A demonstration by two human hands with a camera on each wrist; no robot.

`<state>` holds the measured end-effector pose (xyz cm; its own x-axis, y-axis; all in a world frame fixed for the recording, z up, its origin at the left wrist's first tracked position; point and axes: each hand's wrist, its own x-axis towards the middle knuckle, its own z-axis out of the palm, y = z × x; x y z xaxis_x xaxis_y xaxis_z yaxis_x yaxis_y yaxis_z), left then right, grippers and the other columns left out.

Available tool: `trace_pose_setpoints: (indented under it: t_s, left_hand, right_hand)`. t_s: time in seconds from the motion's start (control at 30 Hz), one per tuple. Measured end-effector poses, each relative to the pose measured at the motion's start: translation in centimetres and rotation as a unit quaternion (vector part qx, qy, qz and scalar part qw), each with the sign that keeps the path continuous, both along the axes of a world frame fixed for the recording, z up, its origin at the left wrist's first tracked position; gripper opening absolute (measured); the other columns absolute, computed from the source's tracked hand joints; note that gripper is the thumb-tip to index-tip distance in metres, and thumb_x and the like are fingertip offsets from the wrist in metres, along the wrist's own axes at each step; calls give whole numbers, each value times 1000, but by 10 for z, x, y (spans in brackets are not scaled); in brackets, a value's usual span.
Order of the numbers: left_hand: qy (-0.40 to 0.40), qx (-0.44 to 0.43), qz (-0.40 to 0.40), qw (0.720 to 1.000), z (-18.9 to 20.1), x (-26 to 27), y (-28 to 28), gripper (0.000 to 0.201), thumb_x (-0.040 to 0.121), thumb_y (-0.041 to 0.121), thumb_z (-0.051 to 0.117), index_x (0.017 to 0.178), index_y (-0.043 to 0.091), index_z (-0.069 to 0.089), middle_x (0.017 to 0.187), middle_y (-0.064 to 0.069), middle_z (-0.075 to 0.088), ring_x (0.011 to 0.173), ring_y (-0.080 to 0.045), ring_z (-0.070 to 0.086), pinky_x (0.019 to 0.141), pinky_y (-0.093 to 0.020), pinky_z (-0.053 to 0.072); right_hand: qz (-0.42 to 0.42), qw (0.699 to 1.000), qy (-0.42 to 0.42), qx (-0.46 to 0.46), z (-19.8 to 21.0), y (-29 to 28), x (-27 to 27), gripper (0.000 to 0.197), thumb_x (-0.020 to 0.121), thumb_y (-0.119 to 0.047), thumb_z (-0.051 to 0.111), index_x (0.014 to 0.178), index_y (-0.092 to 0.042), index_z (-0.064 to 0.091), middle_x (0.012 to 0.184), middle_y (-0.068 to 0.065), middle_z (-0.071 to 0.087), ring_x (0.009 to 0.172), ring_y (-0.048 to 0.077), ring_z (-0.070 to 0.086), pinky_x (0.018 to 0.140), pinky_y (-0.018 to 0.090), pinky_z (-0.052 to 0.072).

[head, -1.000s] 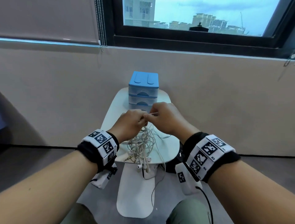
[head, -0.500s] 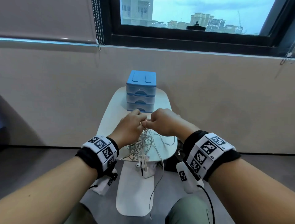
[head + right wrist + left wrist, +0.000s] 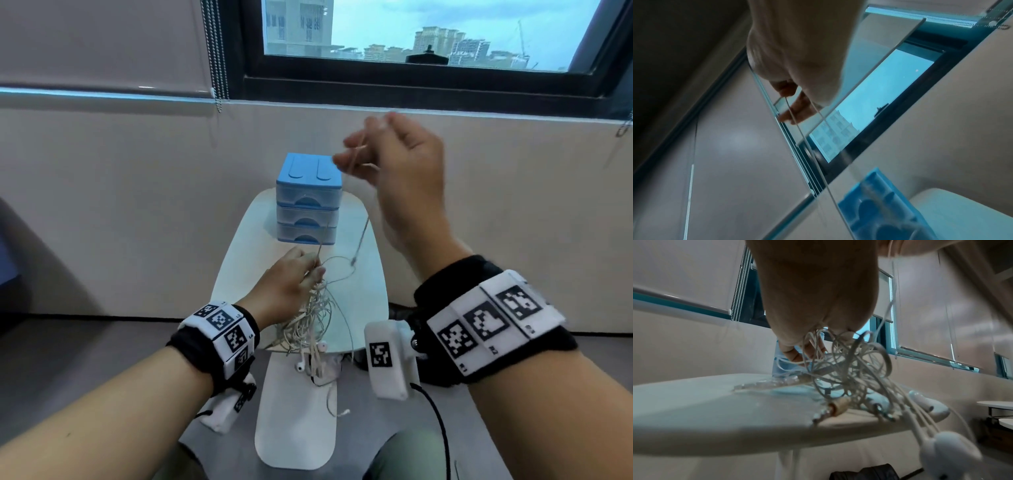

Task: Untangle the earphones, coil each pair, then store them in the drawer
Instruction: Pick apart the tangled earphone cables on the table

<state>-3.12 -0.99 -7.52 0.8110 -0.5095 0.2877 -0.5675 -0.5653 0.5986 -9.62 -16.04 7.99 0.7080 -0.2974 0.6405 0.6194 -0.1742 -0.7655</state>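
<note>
a small white oval table (image 3: 366,294) carries a blue drawer unit (image 3: 307,200) and a tangle of white earphones (image 3: 317,320).

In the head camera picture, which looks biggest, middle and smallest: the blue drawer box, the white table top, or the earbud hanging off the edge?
1. white table top
2. blue drawer box
3. earbud, by far the smallest

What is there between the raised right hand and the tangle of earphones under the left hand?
In the head view, thin white cords hang from the right hand toward the tangle.
</note>
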Motion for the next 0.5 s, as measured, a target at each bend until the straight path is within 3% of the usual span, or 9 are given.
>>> trace_pose_setpoints:
  t_s: [0.07, 0.17, 0.3, 0.37, 0.43, 0.5]
  left_hand:
    - [-3, 15, -13, 1000, 3, 2, 3, 23, 108, 31, 47, 89, 20, 57, 94, 4, 51, 88, -19, 54, 87, -43, 48]
    - [-10, 17, -19, 1000, 7, 6, 4, 26, 109, 30, 44, 87, 21, 55, 92, 3, 53, 86, -17, 54, 84, -41, 47]
    - [-11, -1, -25, 1000, 11, 6, 0, 33, 110, 29, 38, 83, 17, 54, 86, 0, 56, 81, -14, 52, 77, -40, 44]
    - [-24, 0, -34, 999, 13, 6, -2, 34, 110, 30, 38, 78, 24, 48, 81, 5, 53, 76, -9, 49, 70, -36, 40]
    - [-30, 8, -33, 999, 15, 6, -4, 34, 110, 29, 40, 75, 30, 43, 80, 8, 51, 75, -7, 47, 69, -35, 38]
    - [-30, 15, -25, 999, 18, 4, -5, 33, 107, 25, 42, 75, 33, 41, 82, 6, 51, 76, -11, 47, 71, -38, 41]
  right_hand:
    - [-12, 997, -68, 40, 18, -7, -6, 38, 103, -19, 56, 66, -13, 51, 64, 11, 55, 46, 17, 51, 48, 31, 48]
    - [-52, 994, -90, 34, 28, -20, -4, 38, 99, -30, 62, 67, -22, 44, 62, 2, 43, 49, 13, 37, 50, 24, 33]
    - [-91, 982, 67, -152, 5, -19, 4, 25, 93, -48, 67, 88, -26, 57, 69, -6, 52, 56, 14, 45, 56, 29, 37]
    - [-52, 945, 185, -263, -16, -14, 4, 29, 93, -45, 70, 93, -17, 64, 67, -4, 53, 54, 10, 44, 57, 24, 38]
    - [-41, 871, 297, -390, -38, -11, 2, 37, 92, -51, 69, 98, -15, 69, 75, -4, 55, 60, 7, 49, 55, 21, 38]
    - [-41, 795, 361, -486, -55, -10, 1, 43, 93, -56, 64, 98, -14, 72, 84, 1, 62, 71, 15, 56, 57, 26, 42]
